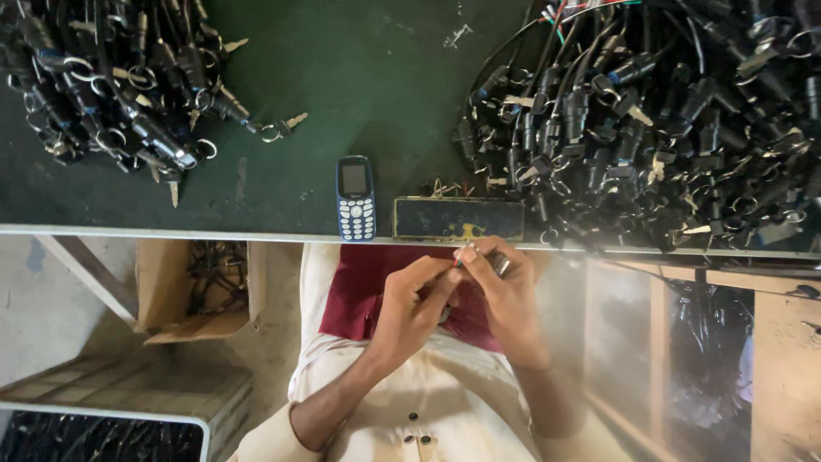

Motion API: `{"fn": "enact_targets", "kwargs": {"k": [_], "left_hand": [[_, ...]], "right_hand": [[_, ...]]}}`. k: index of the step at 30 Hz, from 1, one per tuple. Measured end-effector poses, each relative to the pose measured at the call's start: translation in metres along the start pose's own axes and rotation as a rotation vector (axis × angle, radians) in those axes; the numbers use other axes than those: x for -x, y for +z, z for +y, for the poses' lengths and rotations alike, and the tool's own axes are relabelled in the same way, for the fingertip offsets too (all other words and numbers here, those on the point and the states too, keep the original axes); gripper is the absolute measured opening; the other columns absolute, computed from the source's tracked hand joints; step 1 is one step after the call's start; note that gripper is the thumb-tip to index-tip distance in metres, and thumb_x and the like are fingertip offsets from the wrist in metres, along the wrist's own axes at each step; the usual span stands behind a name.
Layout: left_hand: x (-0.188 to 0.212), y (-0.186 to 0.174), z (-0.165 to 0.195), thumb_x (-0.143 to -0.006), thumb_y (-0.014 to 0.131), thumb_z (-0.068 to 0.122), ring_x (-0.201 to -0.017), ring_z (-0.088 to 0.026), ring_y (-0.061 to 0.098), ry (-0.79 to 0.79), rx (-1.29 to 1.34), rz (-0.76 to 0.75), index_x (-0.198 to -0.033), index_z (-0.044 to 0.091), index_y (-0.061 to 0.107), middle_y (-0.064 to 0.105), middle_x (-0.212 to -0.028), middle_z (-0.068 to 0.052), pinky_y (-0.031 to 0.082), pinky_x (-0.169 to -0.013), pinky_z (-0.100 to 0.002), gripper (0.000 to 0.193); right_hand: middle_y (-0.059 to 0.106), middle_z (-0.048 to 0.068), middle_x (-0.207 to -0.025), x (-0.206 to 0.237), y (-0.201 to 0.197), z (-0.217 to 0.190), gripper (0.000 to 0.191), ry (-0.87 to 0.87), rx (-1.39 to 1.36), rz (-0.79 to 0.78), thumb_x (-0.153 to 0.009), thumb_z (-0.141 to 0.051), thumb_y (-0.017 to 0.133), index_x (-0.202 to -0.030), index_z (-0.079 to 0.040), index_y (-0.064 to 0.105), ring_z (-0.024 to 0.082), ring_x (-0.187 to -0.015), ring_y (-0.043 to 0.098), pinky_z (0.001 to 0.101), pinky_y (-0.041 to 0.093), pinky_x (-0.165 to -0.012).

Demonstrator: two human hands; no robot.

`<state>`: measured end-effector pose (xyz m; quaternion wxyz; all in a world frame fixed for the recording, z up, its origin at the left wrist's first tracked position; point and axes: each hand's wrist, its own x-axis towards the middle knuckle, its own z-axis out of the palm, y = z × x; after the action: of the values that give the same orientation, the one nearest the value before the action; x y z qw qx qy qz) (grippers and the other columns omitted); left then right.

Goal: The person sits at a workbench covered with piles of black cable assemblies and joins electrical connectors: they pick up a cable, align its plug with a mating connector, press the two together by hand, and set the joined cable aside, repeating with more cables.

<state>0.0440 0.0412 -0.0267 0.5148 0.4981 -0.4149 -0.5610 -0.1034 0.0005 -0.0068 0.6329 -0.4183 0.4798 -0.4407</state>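
Note:
My two hands meet over my lap, just below the table's edge. My right hand [511,299] is closed around a small black and metal lock part [499,264], mostly hidden by the fingers. My left hand [412,301] pinches the tip of that same part with thumb and forefinger. What exactly sits between the fingertips is too small to tell. A dark red cloth [363,287] lies on my lap under the hands.
The green table [368,77] carries a pile of black key switches with keys and rings at left [111,85] and a larger wired pile at right [658,120]. A blue keypad phone [355,198] and a flat dark box [457,218] lie by the edge. A cardboard box [201,287] stands below.

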Motion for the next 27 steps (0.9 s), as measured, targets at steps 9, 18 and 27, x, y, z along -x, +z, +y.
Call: {"fn": "enact_targets", "kwargs": {"k": [9, 18, 27], "left_hand": [[-0.001, -0.003, 0.001, -0.096, 0.066, -0.001, -0.061, -0.009, 0.053, 0.142, -0.109, -0.013, -0.099, -0.004, 0.073, 0.06, -0.071, -0.005, 0.044, -0.053, -0.028, 0.008], [0.001, 0.002, -0.002, -0.099, 0.063, -0.001, -0.061, -0.006, 0.052, 0.075, 0.026, -0.045, -0.093, -0.005, 0.069, 0.06, -0.068, -0.002, 0.045, -0.054, -0.027, 0.009], [0.001, 0.006, -0.007, -0.099, 0.065, -0.003, -0.061, -0.008, 0.053, 0.05, 0.029, -0.022, -0.093, -0.007, 0.071, 0.06, -0.07, -0.005, 0.042, -0.052, -0.027, 0.009]], "right_hand": [[0.067, 0.006, -0.084, 0.007, -0.002, 0.014, 0.014, 0.057, -0.08, -0.049, -0.097, -0.012, 0.067, -0.103, 0.001, 0.067, 0.012, -0.073, 0.067, 0.0301, 0.06, -0.059], [0.069, 0.006, -0.087, 0.009, -0.007, 0.006, 0.023, 0.14, -0.142, -0.061, -0.095, -0.018, 0.06, -0.113, -0.004, 0.066, 0.013, -0.065, 0.069, 0.0262, 0.059, -0.058], [0.066, 0.005, -0.081, 0.013, -0.01, 0.028, 0.016, 0.043, -0.13, -0.03, -0.104, -0.016, 0.062, -0.105, 0.0, 0.064, 0.009, -0.067, 0.063, 0.0267, 0.056, -0.057]]}}
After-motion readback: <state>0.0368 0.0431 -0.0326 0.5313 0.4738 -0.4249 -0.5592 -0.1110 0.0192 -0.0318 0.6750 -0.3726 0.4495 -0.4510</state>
